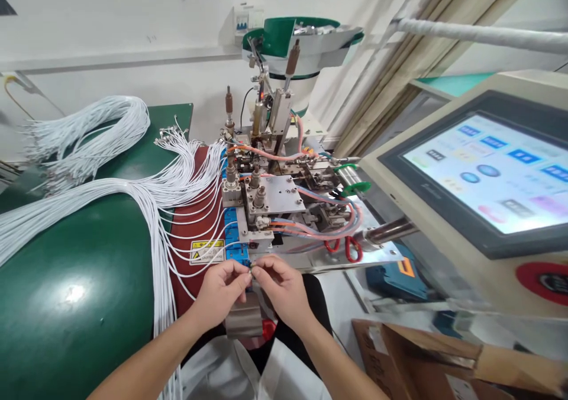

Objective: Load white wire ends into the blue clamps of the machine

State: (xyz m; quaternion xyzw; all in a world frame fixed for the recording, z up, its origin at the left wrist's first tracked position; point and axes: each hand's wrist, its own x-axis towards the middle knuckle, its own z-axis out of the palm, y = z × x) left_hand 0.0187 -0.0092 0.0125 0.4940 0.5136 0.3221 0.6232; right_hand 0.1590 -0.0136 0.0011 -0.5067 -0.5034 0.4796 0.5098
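My left hand (222,290) and my right hand (283,287) meet at the near end of the machine, thumb and forefinger of each pinched together. Something very small sits between the fingertips, too small to make out. Just beyond them is a row of blue fixtures (234,234) along the machine's left edge. White cables (195,234) run from a thick bundle on the left, and several reach these fixtures. The machine's metal plate (275,194) lies ahead of my hands.
A green table (66,305) on the left bears a second looped cable bundle (119,113). A solder-like wire spool (350,179) stands on the machine, with a bowl feeder (306,45) behind. To the right are a touchscreen (492,169) and a cardboard box (426,358).
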